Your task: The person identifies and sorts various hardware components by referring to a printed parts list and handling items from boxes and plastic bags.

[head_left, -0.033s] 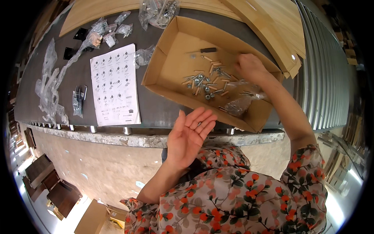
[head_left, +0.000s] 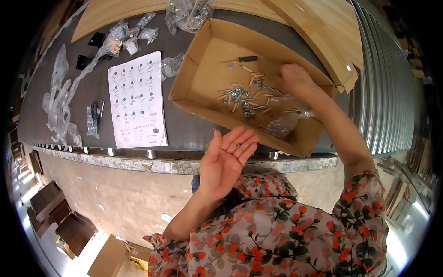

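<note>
Palm up, my left hand (head_left: 223, 168) is held in front of the near side of an open cardboard box (head_left: 196, 111), its fingers stretched out. A small metal piece (head_left: 238, 147) lies loose on those fingers, too small to name. My right hand (head_left: 296, 79) reaches into the right part of the box with its fingers curled together; their tips are partly hidden, and what they hold cannot be made out. Left of that hand, wooden dowels (head_left: 256, 94), metal cam locks (head_left: 247, 114) and bolts lie in a loose pile. A black-handled screwdriver (head_left: 248, 59) lies behind them, and a clear plastic bag (head_left: 282, 125) in the near right corner.
A printed parts sheet (head_left: 138, 101) lies left of the box on the dark table (head_left: 184, 131). Small hardware bags (head_left: 131, 45), crumpled plastic wrap (head_left: 57, 106) and a larger hardware bag (head_left: 189, 16) surround it. Wooden boards (head_left: 318, 37) lie behind; a ribbed metal surface (head_left: 385, 87) is at right.
</note>
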The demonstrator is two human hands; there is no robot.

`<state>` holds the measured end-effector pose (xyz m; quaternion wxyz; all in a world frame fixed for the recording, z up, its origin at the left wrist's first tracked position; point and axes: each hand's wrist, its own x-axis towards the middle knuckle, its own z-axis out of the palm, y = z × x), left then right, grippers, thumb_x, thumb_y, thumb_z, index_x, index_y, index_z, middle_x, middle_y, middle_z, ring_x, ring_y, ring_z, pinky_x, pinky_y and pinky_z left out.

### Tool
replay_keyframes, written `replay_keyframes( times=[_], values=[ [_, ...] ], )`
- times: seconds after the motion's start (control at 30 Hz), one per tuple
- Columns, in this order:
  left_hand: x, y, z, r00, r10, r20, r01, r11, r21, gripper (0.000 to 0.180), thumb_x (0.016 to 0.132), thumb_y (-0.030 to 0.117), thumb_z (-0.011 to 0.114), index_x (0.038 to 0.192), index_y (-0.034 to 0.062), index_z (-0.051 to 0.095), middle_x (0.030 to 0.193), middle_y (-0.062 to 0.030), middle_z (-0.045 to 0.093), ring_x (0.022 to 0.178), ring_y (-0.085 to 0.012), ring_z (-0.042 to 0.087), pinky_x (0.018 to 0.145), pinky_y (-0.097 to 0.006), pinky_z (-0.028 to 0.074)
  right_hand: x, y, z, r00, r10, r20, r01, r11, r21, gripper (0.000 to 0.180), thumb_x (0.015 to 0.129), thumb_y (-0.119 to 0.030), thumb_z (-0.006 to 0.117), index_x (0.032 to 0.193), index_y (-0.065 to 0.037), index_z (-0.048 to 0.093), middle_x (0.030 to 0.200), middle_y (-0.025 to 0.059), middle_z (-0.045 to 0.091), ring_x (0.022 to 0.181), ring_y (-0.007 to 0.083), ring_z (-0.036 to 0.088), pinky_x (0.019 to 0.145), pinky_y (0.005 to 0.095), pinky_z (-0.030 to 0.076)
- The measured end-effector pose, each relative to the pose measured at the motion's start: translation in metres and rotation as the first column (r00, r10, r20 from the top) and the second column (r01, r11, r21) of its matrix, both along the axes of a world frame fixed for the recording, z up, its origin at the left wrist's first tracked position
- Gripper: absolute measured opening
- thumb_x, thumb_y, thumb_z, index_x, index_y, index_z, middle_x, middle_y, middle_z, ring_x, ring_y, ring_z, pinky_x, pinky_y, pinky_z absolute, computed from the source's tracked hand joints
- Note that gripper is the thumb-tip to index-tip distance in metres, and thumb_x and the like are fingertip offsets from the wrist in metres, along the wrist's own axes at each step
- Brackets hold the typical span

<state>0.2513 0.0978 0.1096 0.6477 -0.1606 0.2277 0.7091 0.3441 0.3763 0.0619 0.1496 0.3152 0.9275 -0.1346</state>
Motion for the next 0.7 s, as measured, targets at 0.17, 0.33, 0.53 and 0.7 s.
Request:
replay_keyframes(
  times=[0.17,0.33,0.53,0.7],
  values=[
    [0.011,0.004,0.001,0.997,-0.076,0.024,0.076,0.997,-0.011,0.059,0.099,0.043,0.031,0.128,-0.0070,0.043,0.130,-0.0218,0.047,0.125,-0.0321,0.044,0.108,-0.041,0.034,-0.001,0.003,-0.013,0.999,0.044,-0.018,-0.045,0.999,-0.009,0.022,0.083,-0.017,0.054,0.081,0.002,0.064,0.085,0.0230,0.063,0.085,0.0390,0.060,0.082,0.0450,0.048],
    [0.012,0.016,0.000,0.986,-0.167,0.005,0.167,0.986,0.016,0.060,0.099,0.044,0.030,0.129,-0.0069,0.042,0.131,-0.0216,0.047,0.125,-0.0320,0.043,0.108,-0.041,0.033,0.010,0.001,-0.004,0.995,0.042,-0.091,-0.049,0.996,-0.073,0.021,0.084,-0.018,0.057,0.084,0.002,0.062,0.077,0.0171,0.063,0.070,0.0318,0.062,0.067,0.0409,0.049],
    [0.005,0.021,0.007,0.985,-0.161,0.057,0.160,0.987,0.019,0.061,0.099,0.045,0.030,0.129,-0.0062,0.042,0.129,-0.0207,0.048,0.125,-0.0310,0.043,0.109,-0.040,0.032,-0.002,-0.061,0.092,0.994,-0.101,-0.030,0.019,0.455,-0.890,0.017,0.086,-0.017,0.059,0.088,0.000,0.058,0.066,0.0057,0.057,0.064,0.0099,0.053,0.059,0.0288,0.044],
    [0.005,0.014,0.006,0.973,-0.224,0.052,0.224,0.974,-0.009,0.060,0.099,0.045,0.029,0.128,-0.0059,0.044,0.126,-0.0193,0.050,0.123,-0.0309,0.045,0.107,-0.039,0.034,-0.015,-0.050,0.035,0.945,-0.003,-0.327,-0.144,0.893,-0.425,0.019,0.090,-0.013,0.053,0.104,-0.003,0.061,0.083,0.0081,0.064,0.075,0.0190,0.061,0.068,0.0308,0.048]
  ],
)
